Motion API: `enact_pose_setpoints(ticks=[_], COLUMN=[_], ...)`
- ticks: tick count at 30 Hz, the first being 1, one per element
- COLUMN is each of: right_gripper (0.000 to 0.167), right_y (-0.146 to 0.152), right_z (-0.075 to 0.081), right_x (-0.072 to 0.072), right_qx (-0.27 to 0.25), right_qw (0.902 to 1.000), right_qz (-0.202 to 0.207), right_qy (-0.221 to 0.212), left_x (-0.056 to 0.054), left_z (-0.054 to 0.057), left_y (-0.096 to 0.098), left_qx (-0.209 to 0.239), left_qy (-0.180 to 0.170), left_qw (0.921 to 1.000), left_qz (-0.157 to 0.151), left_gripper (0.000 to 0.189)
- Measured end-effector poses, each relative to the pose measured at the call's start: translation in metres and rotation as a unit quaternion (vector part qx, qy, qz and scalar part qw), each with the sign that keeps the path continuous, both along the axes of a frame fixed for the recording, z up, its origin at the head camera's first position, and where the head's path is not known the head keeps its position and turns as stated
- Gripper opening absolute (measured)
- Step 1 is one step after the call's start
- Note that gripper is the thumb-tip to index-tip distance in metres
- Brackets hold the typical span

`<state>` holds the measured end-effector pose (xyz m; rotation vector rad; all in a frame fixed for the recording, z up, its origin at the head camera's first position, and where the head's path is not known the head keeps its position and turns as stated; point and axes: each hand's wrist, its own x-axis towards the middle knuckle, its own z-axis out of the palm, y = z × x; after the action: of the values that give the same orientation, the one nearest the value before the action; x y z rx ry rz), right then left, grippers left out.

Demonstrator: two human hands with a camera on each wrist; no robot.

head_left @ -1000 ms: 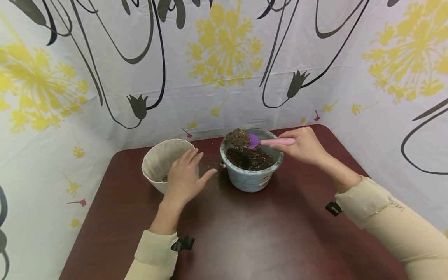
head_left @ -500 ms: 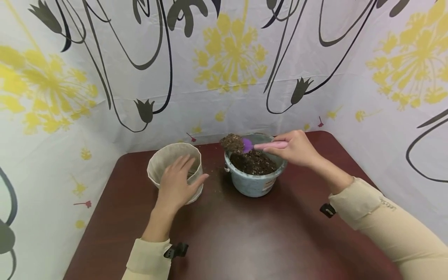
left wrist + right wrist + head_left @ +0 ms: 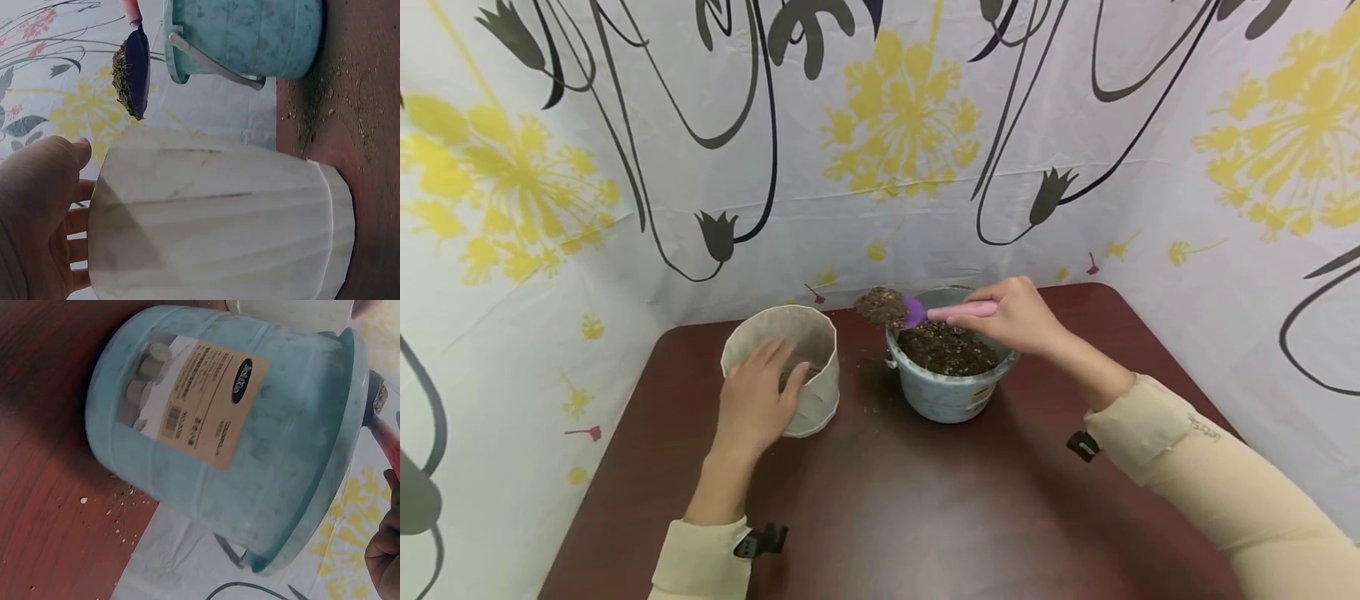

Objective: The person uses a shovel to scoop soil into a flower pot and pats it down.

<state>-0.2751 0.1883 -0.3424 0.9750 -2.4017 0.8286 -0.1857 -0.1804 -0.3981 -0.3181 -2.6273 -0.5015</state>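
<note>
My right hand point(image 3: 1017, 315) grips the pink handle of a small purple trowel point(image 3: 914, 312). A mound of dark soil point(image 3: 881, 307) lies on its blade, which juts out past the left rim of a blue-grey bucket point(image 3: 942, 402). More soil point(image 3: 951, 348) fills part of that bucket. To the left stands a whitish plant pot point(image 3: 822, 398) with a little soil at its bottom. Over the pot's near-left rim is my left hand point(image 3: 756, 407), fingers extended and thumb apart; whether it touches the rim I cannot tell. In the left wrist view the loaded trowel point(image 3: 139, 72) hangs above the pot's side.
Both containers stand on a dark red-brown table point(image 3: 940, 508). Soil crumbs point(image 3: 319, 106) are scattered between them. A white cloth with printed flowers point(image 3: 902, 108) encloses the back and sides. The bucket has a grey handle point(image 3: 215, 65) hanging down its side and a printed label point(image 3: 194, 400).
The trowel with its soil has moved left from over the bucket to beyond its rim. My left hand has shifted left across the pot's mouth to its near-left rim.
</note>
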Motion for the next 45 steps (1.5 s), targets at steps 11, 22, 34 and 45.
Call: enact_pose_setpoints(ticks=[11,22,34,45], right_gripper=[0.017,0.020,0.022,0.022], right_y=[-0.026,-0.056,-0.090,-0.115], right_z=[-0.001,0.001,-0.006,-0.009], right_x=[-0.006,-0.006,-0.010,-0.004], right_qx=[0.006,0.008,0.025,0.077], right_qw=[0.9996,0.9991,0.9979,0.9970], right_qz=[0.013,0.022,0.044,0.006], right_qy=[-0.026,-0.036,-0.041,0.002], left_x=[0.006,0.019,0.029,0.032], left_z=[-0.003,-0.009,-0.014,-0.018], left_y=[-0.019,-0.036,-0.048,-0.050], left_qx=[0.003,0.019,0.046,0.064], left_qy=[0.004,-0.014,-0.046,-0.014], left_qw=[0.9998,0.9989,0.9955,0.9949], left_qz=[0.018,0.041,0.069,0.077], left_gripper=[0.050,0.054,0.058,0.053])
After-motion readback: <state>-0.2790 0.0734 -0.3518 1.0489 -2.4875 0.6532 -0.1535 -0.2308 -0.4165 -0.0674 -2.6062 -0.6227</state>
